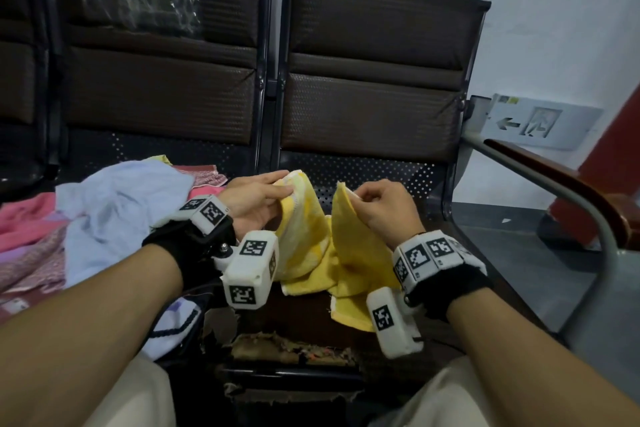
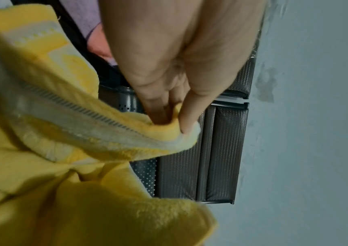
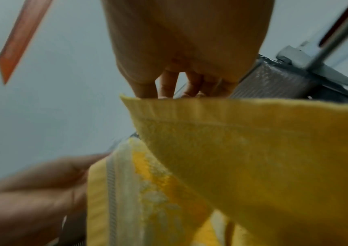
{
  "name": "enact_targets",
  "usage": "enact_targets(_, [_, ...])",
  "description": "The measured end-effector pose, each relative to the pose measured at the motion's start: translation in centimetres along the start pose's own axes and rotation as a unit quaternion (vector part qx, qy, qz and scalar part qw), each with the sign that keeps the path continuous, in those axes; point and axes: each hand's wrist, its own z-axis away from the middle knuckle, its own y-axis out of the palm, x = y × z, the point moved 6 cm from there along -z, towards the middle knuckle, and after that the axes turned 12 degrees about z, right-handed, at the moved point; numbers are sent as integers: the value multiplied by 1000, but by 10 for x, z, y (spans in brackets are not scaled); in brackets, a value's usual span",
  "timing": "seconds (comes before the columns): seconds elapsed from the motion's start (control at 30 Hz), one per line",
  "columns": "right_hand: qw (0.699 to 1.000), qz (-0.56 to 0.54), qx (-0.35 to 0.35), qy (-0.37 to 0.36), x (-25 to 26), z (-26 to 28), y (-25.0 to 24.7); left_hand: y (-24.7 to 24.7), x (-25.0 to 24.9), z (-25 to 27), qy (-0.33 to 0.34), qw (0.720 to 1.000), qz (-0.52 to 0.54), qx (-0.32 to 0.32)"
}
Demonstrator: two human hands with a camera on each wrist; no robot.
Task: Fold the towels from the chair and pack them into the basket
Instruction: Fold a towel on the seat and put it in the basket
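Note:
A yellow towel with a white patterned band hangs between my two hands above the right seat of the brown bench. My left hand pinches one top corner between thumb and fingers; the same pinch on the yellow towel shows close up under my left hand. My right hand pinches the other top corner. In the right wrist view the fingers of that hand grip the hem of the towel. The towel's lower part sags onto the seat. No basket is in view.
A heap of unfolded towels lies on the left seat: a pale blue one, pink ones and a red one. A white bag with dark cord sits by my left knee. A grey armrest bounds the bench's right side.

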Motion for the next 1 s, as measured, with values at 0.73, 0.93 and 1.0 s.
enact_targets(0.73, [998, 4, 19, -55, 35, 5, 21, 19, 19, 12, 31, 979, -198, 43])
enact_targets(0.93, [999, 13, 14, -41, 32, 2, 22, 19, 18, 13, 25, 984, -169, 45])
enact_targets(1.0, [999, 12, 13, -41, 32, 2, 23, 20, 17, 15, 36, 980, -183, 72])
